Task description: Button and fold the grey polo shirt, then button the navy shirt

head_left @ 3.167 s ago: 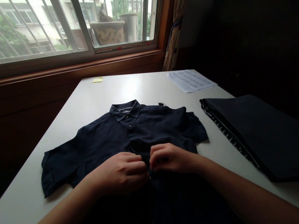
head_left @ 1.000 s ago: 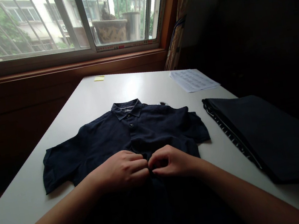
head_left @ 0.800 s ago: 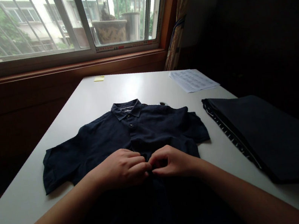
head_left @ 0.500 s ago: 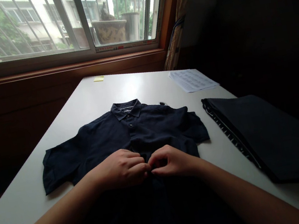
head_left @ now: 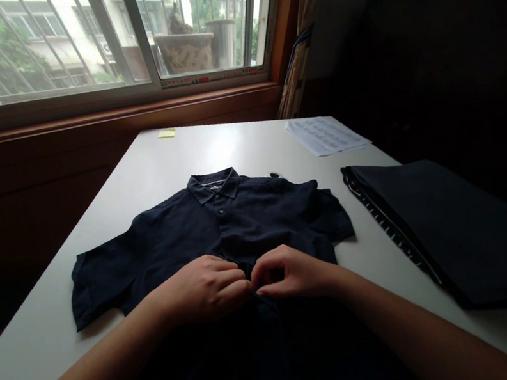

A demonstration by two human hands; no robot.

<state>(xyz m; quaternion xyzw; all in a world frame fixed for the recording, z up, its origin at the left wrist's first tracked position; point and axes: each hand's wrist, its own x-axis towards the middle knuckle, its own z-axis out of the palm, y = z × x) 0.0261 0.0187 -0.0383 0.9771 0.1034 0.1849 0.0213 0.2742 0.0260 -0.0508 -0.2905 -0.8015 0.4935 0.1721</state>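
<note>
A dark navy short-sleeved shirt [head_left: 174, 236] lies front up on the white table, its collar toward the window. Buttons show near the collar, where the front is closed. My left hand [head_left: 209, 286] is closed on the front edge of the shirt at mid-placket, knuckles up. Right beside it, my right hand [head_left: 291, 272] pinches the same edge between thumb and forefinger. The fingertips of both hands nearly meet. Whatever button or buttonhole lies between them is hidden by the fingers. The lower part of the shirt is lost in shadow.
On the right of the white table [head_left: 108, 224] lies a dark folded item [head_left: 449, 228] with a white-striped edge. Printed sheets [head_left: 326, 134] rest at the far right corner, a yellow sticky note [head_left: 167, 133] at the far left. A small round dark-and-white object [head_left: 275, 175] sits by the shirt's shoulder.
Both hands stay at the same spot on the placket. Only the fingers have shifted slightly, with the left fingertips a little further left.
</note>
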